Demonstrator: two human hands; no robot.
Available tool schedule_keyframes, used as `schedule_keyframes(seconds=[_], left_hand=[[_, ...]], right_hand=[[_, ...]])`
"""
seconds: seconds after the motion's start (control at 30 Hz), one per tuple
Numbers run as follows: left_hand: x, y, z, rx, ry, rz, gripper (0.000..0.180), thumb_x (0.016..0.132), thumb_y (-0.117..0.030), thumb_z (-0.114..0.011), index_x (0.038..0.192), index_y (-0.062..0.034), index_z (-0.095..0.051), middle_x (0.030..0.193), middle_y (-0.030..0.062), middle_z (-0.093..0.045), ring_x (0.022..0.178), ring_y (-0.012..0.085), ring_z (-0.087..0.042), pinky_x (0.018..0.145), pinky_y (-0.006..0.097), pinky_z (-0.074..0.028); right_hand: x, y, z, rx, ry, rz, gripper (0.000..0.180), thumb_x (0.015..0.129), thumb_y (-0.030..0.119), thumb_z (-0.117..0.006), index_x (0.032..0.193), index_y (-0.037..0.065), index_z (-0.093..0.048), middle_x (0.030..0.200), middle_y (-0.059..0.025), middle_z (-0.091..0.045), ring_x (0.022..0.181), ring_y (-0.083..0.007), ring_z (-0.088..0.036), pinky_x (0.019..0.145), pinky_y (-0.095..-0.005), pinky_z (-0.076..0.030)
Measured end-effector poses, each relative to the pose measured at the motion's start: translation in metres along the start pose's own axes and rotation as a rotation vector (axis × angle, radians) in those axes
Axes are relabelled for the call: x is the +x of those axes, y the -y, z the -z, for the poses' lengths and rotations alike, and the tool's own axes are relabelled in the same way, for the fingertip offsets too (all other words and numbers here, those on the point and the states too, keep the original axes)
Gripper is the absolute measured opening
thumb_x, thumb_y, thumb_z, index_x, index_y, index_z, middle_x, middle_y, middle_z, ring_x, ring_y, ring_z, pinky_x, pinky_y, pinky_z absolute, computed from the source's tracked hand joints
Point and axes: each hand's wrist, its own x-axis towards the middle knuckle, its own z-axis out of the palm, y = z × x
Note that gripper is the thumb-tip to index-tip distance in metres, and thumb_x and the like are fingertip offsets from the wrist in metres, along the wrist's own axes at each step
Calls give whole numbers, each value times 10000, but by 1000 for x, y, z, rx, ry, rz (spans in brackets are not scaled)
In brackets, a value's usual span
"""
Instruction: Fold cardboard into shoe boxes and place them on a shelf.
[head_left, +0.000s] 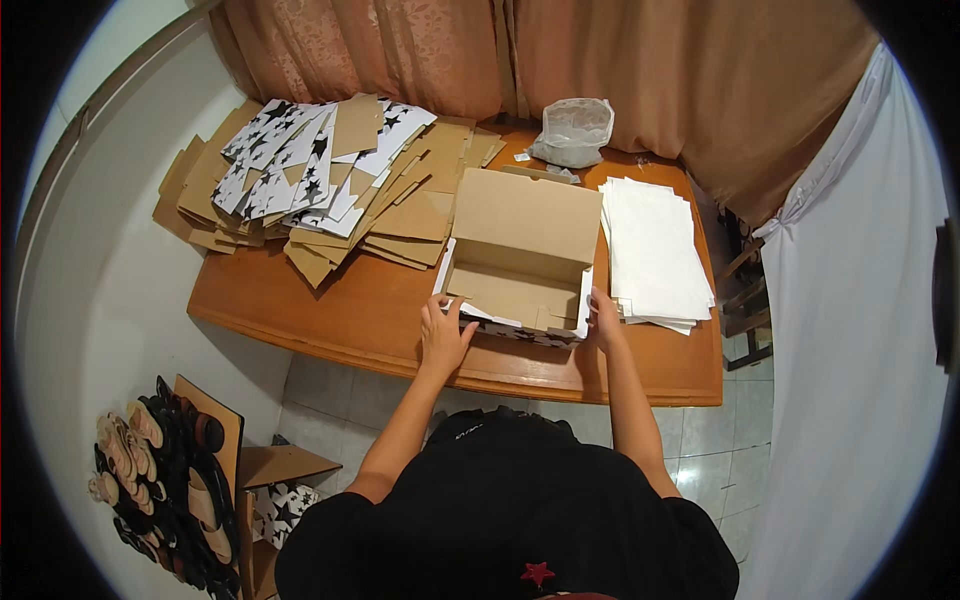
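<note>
A cardboard shoe box [520, 275] stands at the front of the wooden table, its brown lid raised at the back and its inside bare. White paper with black stars covers its outside. My left hand [447, 335] grips the front left corner, fingers over the rim and thumb along the front wall. At the right end wall, my right hand [603, 318] holds the box near its front corner, its fingers partly hidden by the wall.
Flat cardboard blanks [400, 215], some star-printed [300, 165], are piled at the table's [300, 300] left. White paper sheets [655, 250] lie stacked at right. Behind the box sits a clear plastic bag [575, 135]. Sandals [150, 470] fill the lower left.
</note>
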Motion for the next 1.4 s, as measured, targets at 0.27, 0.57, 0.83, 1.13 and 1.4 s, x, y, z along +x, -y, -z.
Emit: schedule_keyframes(seconds=[0.27, 0.57, 0.83, 1.13, 1.4], left_hand=[[7, 5, 11, 61, -69, -2, 418, 652, -42, -718, 1037, -106, -570, 1105, 103, -433, 1043, 317, -429, 853, 419, -395], [6, 19, 3, 32, -250, -115, 418, 564, 1, -752, 933, -80, -573, 1092, 123, -450, 1018, 323, -429, 822, 424, -398], [6, 24, 1, -40, -316, -111, 368, 551, 29, -739, 861, -61, -562, 1100, 136, -447, 1045, 337, -433, 828, 421, -400], [31, 62, 15, -147, -175, -410, 229, 727, -129, -664, 946, -86, -612, 935, 73, -557, 906, 277, -530, 782, 387, -388], [44, 70, 22, -197, -101, -540, 161, 732, -139, -679, 872, -61, -665, 989, 77, -592, 994, 289, -540, 839, 374, -379]], right_hand=[[-27, -3, -17, -642, -222, 829, 402, 767, 184, -608, 1131, 44, -510, 1115, -185, -461, 1068, -337, -431, 931, -408, -349], [-84, -7, -75, -1164, 38, 1065, 369, 720, 242, -642, 1057, 113, -565, 1183, -151, -448, 1182, -359, -334, 995, -567, -187], [-87, -13, -127, -1275, 107, 1107, 285, 746, 243, -639, 1011, 146, -596, 1104, -59, -516, 1129, -296, -411, 1000, -642, -133], [-70, -20, -136, -1409, 52, 826, 118, 832, 231, -575, 876, 144, -641, 884, -5, -604, 915, -224, -560, 983, -621, -199], [-72, -17, -128, -1151, -112, 1001, 151, 808, 217, -582, 930, 140, -629, 985, -50, -572, 986, -257, -518, 996, -587, -219]])
